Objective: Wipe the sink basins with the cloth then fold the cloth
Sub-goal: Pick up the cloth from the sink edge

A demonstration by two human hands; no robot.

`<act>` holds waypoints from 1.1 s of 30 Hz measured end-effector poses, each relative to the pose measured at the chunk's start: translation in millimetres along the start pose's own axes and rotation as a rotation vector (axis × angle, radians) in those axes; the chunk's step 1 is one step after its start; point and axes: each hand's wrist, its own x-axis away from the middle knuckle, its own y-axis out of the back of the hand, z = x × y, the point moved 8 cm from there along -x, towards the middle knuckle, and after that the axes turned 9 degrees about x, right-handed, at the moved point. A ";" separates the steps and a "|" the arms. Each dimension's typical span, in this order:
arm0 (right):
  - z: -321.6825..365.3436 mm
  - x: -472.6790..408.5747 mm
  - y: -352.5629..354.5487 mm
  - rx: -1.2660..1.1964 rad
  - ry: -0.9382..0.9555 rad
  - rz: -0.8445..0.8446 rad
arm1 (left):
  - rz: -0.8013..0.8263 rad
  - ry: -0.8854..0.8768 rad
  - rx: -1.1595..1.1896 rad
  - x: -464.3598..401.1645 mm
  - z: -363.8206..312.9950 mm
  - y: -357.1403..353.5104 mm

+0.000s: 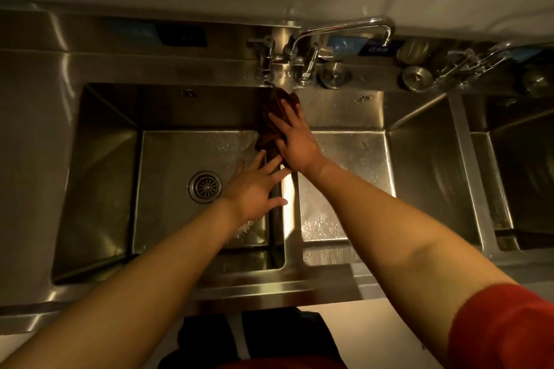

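Note:
A dark brown cloth [271,126] lies draped over the steel divider between the left basin [108,159] and the middle basin [419,165]. My right hand [295,141] presses flat on the cloth with straight, spread fingers. My left hand [254,186] hovers just below it over the divider, fingers straight and spread, fingertips at the cloth's lower end. Water droplets cover both basin floors. The left basin has a round drain [205,186].
A chrome faucet [338,31] with two handles rises behind the divider, its spout over the middle basin. Round metal strainers [334,74] sit on the back ledge. A third basin [521,174] lies at the right. A flat steel drainboard [33,144] extends left.

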 end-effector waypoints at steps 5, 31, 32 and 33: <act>-7.8 -47.6 10.8 -0.006 -0.016 -0.013 | 0.034 0.081 0.010 -44.9 11.7 29.3; 71.7 227.7 -57.4 0.098 -0.248 0.024 | 0.169 -0.084 0.281 174.9 -53.5 -95.3; 75.9 231.0 -59.8 0.139 -0.291 0.057 | 0.137 -0.038 0.346 182.9 -40.6 -90.1; 79.9 231.3 -58.6 0.156 -0.334 0.072 | 0.083 0.006 0.396 190.5 -25.1 -81.2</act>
